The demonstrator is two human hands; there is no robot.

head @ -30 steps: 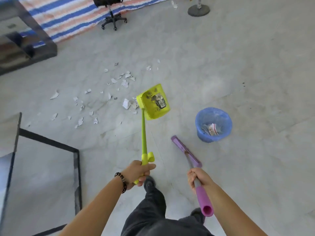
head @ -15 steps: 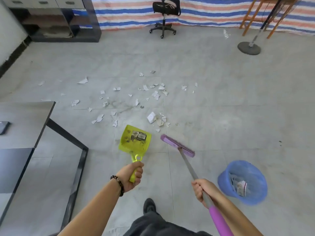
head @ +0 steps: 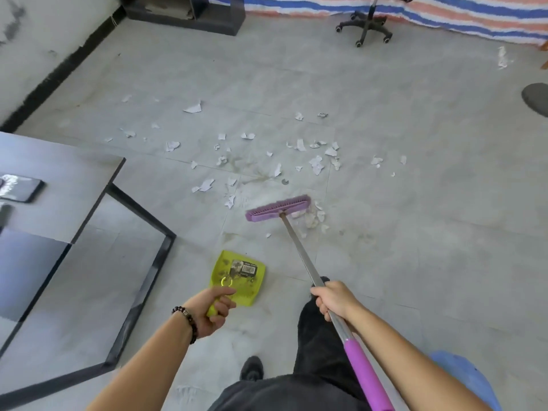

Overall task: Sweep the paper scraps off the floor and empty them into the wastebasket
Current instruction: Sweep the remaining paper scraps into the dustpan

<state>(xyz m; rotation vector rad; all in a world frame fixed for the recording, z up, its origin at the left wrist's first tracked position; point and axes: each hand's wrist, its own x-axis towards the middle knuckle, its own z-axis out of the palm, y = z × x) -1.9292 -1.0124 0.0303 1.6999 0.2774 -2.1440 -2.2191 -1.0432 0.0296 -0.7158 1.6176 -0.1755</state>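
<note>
broom (head: 278, 207): head moved from beside dustpan (head: 240, 272) to ahead of it | now touching nearest paper scraps (head: 312, 221)

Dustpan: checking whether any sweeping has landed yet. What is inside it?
The green dustpan holds a barcode label and dark smudges; none of the scattered paper scraps show inside. Its handle and the left hand gripping it cover part of its near side.

A pale grey tiled floor (head: 415, 188) fills the room in even daylight. On the left, a scuffed white wall (head: 44, 40) meets a black skirting board (head: 59, 75). A red, white and blue striped tarpaulin (head: 444, 13) lines the far side, behind a black castor chair base (head: 366, 23) and beside a dark low shelf unit (head: 189, 13). A dark-topped table with a black metal frame (head: 68, 179) stands nearest, on the left.
</note>
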